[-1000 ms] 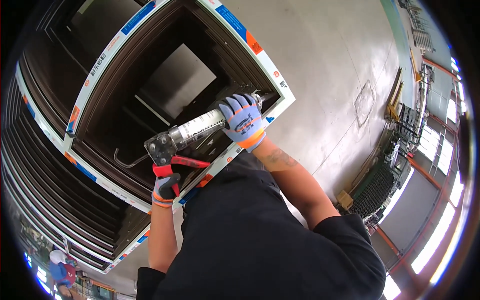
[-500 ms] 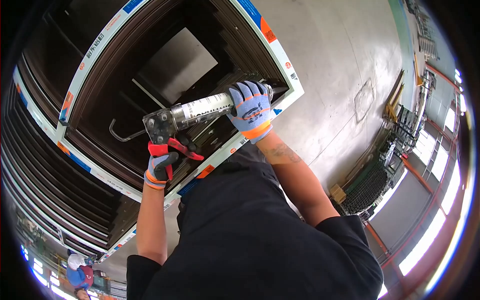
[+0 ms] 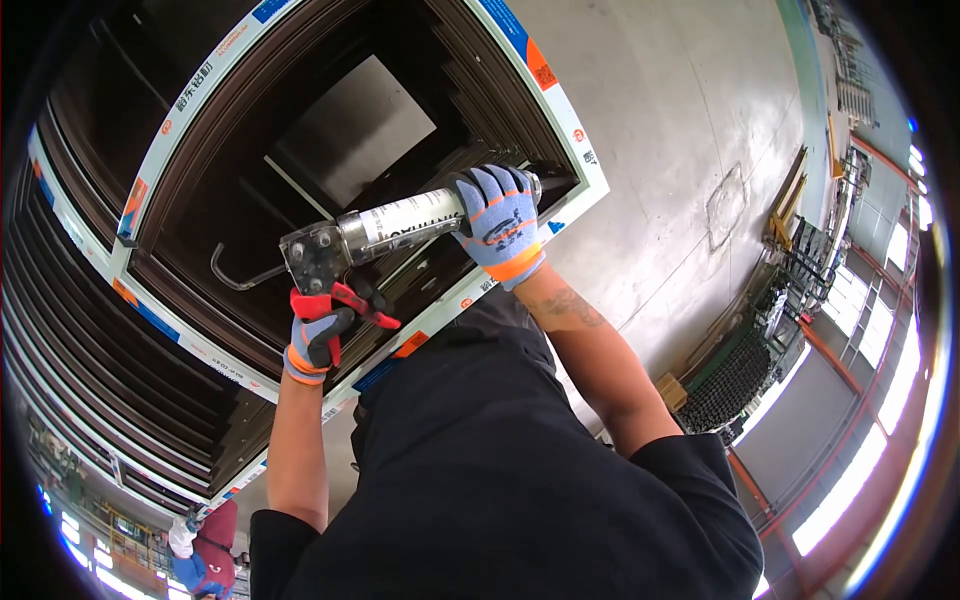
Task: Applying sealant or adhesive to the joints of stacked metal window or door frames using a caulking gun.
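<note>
A caulking gun [image 3: 318,258] with a white printed cartridge [image 3: 405,221] lies across my two gloved hands, above the near right corner of a stacked dark frame [image 3: 205,135]. My left hand [image 3: 318,342] is closed around its red handle and trigger. My right hand [image 3: 500,222] wraps the front of the barrel from above. The gun's nozzle end points right, into the frame's corner, and its tip is hard to make out there. A hooked metal rod [image 3: 235,280] sticks out of the gun's back on the left.
White protective tape [image 3: 560,120] with blue and orange patches covers the frame's edges. More dark frames [image 3: 110,350] are stacked at left. Another person [image 3: 210,555] stands at lower left. Racks of dark profiles [image 3: 735,375] and a cardboard box [image 3: 671,391] line the right wall.
The caulking gun and both hands have shifted slightly left. My grip looks the same. The other person at lower left has moved to the right.
</note>
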A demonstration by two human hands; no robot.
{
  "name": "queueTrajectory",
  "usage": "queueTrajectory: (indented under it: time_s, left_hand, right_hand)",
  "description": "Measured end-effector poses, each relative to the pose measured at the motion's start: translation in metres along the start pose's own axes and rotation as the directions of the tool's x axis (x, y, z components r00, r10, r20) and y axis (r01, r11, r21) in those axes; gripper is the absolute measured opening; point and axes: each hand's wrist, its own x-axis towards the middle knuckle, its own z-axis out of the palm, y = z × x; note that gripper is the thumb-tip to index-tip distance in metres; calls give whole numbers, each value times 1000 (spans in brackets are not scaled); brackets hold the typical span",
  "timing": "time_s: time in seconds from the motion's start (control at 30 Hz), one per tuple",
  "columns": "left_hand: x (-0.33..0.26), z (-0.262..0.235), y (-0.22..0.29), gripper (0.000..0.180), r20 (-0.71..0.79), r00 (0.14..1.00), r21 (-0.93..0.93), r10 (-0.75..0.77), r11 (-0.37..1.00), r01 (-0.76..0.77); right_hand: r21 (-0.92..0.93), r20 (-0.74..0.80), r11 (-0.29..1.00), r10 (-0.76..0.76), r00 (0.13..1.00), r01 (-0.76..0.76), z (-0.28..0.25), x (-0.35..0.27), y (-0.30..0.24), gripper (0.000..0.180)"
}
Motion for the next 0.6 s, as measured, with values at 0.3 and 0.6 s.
queueTrajectory:
  time_s: [0.3,0.6]
  left_hand:
    - [-6,7,-7,40,-20,999,53,28,998,-27]
    - [-10,17,-1,39,-5,1000,46,2,999,-1]
  right_hand:
    - [46,6,999,18,1000,-18,2,2,1,57]
    - [32,2,999,-11,1000,11,5,-1,2,61]
